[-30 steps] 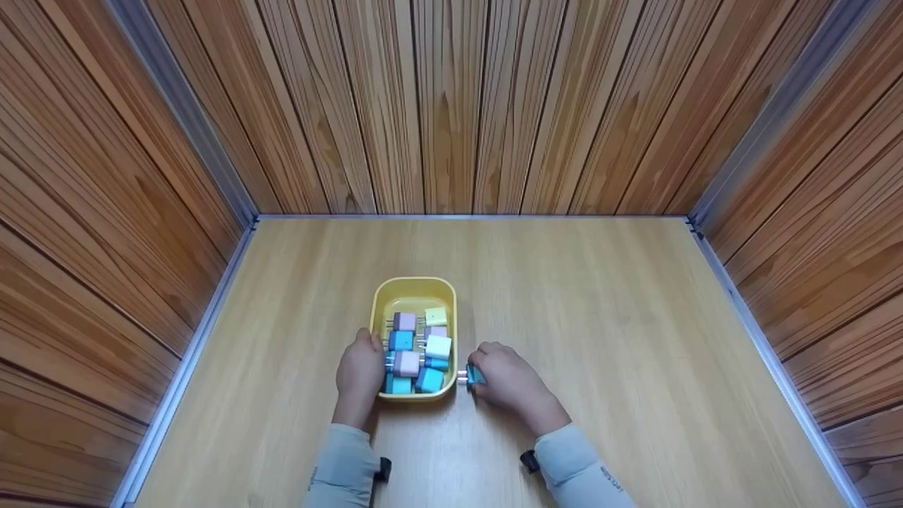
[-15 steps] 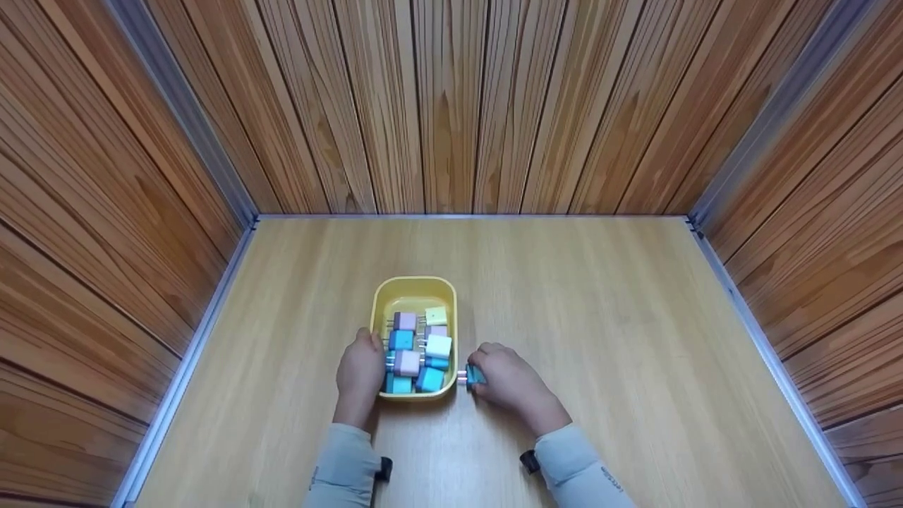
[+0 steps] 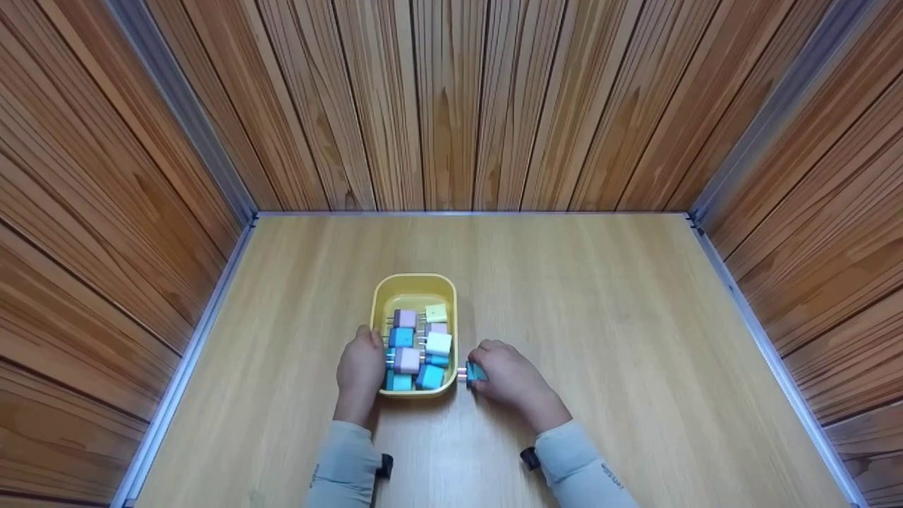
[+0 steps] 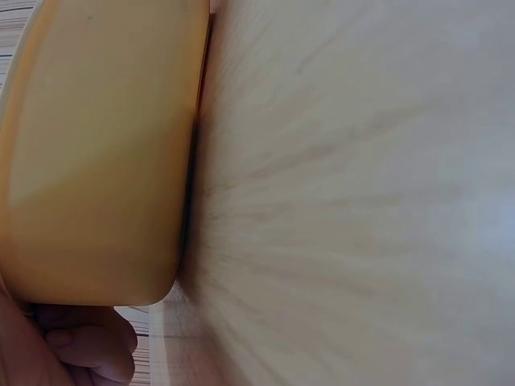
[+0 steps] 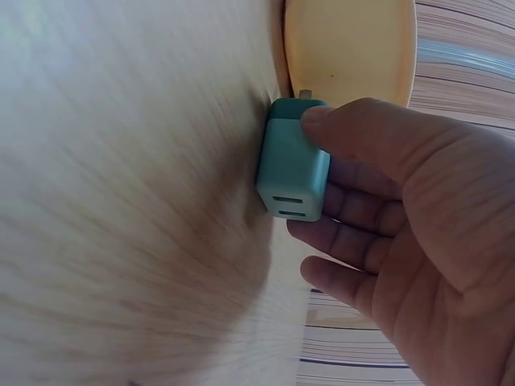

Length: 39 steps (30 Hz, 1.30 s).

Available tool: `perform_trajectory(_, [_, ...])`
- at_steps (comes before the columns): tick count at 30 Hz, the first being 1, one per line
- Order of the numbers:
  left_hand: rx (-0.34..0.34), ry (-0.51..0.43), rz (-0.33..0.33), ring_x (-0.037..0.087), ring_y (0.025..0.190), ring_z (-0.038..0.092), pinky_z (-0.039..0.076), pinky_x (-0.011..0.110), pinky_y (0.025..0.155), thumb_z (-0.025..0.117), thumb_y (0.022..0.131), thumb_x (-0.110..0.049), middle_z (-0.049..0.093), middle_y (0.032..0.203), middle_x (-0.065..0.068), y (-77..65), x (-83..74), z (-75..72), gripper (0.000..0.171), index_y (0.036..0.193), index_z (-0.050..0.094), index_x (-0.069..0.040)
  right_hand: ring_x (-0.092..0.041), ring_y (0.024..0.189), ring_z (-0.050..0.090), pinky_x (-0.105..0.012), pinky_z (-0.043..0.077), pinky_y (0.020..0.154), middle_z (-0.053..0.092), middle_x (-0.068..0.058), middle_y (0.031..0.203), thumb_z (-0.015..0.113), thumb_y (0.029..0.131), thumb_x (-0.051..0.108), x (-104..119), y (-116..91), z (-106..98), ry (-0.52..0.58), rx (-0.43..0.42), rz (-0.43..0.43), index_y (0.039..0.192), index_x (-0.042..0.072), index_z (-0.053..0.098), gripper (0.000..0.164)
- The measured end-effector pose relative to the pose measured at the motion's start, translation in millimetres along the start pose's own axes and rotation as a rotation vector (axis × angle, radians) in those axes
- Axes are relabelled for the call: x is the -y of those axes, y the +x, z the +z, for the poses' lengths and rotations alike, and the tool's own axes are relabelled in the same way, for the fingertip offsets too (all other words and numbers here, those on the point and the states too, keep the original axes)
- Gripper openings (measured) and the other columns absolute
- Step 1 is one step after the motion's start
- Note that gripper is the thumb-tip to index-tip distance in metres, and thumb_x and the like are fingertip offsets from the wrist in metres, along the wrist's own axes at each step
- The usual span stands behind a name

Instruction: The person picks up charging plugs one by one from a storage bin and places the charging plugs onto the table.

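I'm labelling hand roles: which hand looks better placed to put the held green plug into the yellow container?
Probably the right hand: it pinches the green plug just outside the yellow container, while the left hand holds the container's opposite side.

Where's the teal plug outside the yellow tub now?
In the head view, the teal plug is pinched by the right hand, just right of the yellow tub.

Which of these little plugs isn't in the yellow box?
The teal plug pinched in the right hand, beside the yellow box; the other plugs all lie inside it.
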<state>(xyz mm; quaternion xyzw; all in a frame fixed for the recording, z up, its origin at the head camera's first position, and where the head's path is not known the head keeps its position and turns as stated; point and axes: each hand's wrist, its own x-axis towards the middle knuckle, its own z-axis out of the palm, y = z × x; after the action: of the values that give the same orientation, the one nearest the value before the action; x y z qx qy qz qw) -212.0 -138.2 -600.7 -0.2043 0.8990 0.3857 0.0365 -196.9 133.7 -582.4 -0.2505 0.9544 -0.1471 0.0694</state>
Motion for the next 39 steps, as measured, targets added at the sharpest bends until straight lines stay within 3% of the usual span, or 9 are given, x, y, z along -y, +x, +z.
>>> perform_trajectory(3, [-0.008, 0.005, 0.003, 0.028, 0.081, 0.060, 0.049, 0.042, 0.069, 0.036, 0.109, -0.036, 0.065, 0.094, 0.013, 0.5, -0.4, 0.3, 0.037, 0.119, 0.056, -0.007, -0.019, 0.091, 0.053, -0.039, 0.051, 0.089, 0.058, -0.001, 0.099, 0.076, 0.090, 0.025, 0, 0, -1, -0.007, 0.004, -0.003, 0.117, 0.009, 0.070, 0.033])
perform_trajectory(16, [0.062, -0.006, -0.100, 0.025, 0.086, 0.059, 0.050, 0.035, 0.070, 0.030, 0.111, -0.041, 0.063, 0.099, 0.010, 0.6, -3.7, -0.2, 0.042, 0.130, 0.050, -0.009, -0.018, 0.095, 0.053, -0.039, 0.052, 0.093, 0.061, -0.001, 0.106, 0.076, 0.091, 0.026, 0, 0, -1, 0.036, 0.032, 0.033, 0.123, 0.011, 0.069, 0.036])
perform_trajectory(26, [0.071, -0.007, -0.121, 0.026, 0.091, 0.060, 0.052, 0.036, 0.077, 0.032, 0.110, -0.042, 0.064, 0.103, 0.010, 1.0, -4.7, 0.1, 0.043, 0.132, 0.048, -0.009, -0.019, 0.100, 0.057, -0.040, 0.052, 0.096, 0.064, -0.003, 0.112, 0.076, 0.091, 0.024, 1, 0, -4, 0.031, 0.019, 0.033, 0.127, 0.009, 0.068, 0.040])
perform_trajectory(33, [0.019, 0.083, -0.033, 0.029, 0.088, 0.067, 0.053, 0.046, 0.075, 0.034, 0.109, -0.036, 0.069, 0.102, 0.016, 0.4, -1.7, 1.9, 0.043, 0.127, 0.053, -0.002, -0.020, 0.103, 0.059, -0.041, 0.053, 0.096, 0.066, -0.005, 0.113, 0.077, 0.090, 0.024, 3, 0, -6, 0.014, 0.008, 0.018, 0.125, 0.008, 0.069, 0.039])
perform_trajectory(39, [0.023, 0.092, -0.024, 0.029, 0.087, 0.066, 0.052, 0.046, 0.073, 0.035, 0.109, -0.035, 0.068, 0.100, 0.016, 1.4, -2.6, 0.4, 0.042, 0.125, 0.053, -0.002, -0.021, 0.108, 0.060, -0.041, 0.051, 0.099, 0.065, -0.005, 0.116, 0.076, 0.091, 0.023, 4, 0, -11, 0.026, -0.001, 0.031, 0.127, 0.008, 0.068, 0.040])
